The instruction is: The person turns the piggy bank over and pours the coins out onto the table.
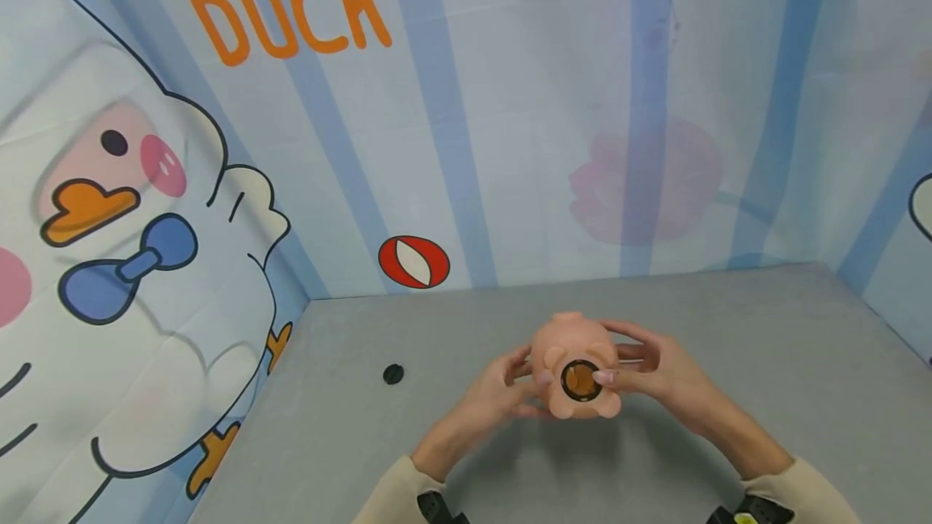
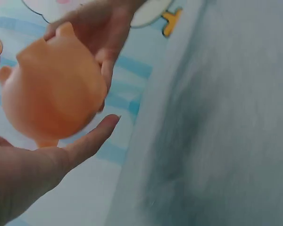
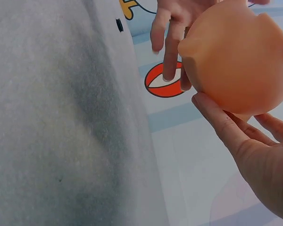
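A round pink piggy bank (image 1: 571, 346) is held up above the grey table, its underside with stubby feet turned toward the head camera. A dark-rimmed round opening (image 1: 582, 380) shows amber-brown within; what lies inside cannot be made out. My left hand (image 1: 498, 388) holds the left side, thumb near the opening and fingers behind. From the right, my right hand (image 1: 666, 370) grips it, thumb tip at the opening's rim. Both wrist views show the smooth body, the piggy bank (image 2: 56, 89) between the hands. A small black round plug-like disc (image 1: 393, 374) lies on the table to the left.
The grey table top (image 1: 349, 443) runs back to a striped cloth backdrop (image 1: 524, 103) with printed pictures. A similar printed cloth with a large duck (image 1: 146, 346) stands along the left side, and another borders the right.
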Tool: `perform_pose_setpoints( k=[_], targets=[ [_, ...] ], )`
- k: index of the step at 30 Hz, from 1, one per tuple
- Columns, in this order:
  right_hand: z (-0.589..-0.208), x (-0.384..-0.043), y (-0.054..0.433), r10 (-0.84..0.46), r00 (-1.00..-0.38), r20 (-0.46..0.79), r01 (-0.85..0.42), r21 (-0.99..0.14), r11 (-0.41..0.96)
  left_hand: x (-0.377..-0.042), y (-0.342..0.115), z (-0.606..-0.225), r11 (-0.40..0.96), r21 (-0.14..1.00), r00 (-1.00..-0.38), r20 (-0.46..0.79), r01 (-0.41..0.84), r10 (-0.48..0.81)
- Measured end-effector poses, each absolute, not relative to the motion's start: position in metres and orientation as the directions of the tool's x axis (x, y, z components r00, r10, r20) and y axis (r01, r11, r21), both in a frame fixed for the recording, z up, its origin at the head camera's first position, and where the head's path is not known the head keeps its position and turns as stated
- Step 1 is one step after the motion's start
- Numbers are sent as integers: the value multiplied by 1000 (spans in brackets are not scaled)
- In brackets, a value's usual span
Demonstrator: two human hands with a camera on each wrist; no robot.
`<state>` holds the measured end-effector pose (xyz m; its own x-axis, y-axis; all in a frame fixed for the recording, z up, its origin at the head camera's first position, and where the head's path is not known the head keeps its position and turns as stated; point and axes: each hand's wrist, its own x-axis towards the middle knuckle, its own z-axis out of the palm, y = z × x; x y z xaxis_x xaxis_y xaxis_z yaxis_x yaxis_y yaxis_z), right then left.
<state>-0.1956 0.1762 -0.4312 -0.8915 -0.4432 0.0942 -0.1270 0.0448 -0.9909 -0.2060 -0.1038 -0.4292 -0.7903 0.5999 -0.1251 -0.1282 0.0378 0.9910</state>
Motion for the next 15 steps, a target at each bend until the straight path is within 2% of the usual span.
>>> perform_pose_setpoints(
  k=[5,15],
  targets=[
    [-433,-197,174,-449,-886,115,-150,-988,43,-206,-100,-430,-81,963,-772,-154,-257,616],
    [-436,-197,173,-455,-883,117,-150,-988,38,-206,-96,-433,-99,945,-785,-197,-312,587]
  ],
)
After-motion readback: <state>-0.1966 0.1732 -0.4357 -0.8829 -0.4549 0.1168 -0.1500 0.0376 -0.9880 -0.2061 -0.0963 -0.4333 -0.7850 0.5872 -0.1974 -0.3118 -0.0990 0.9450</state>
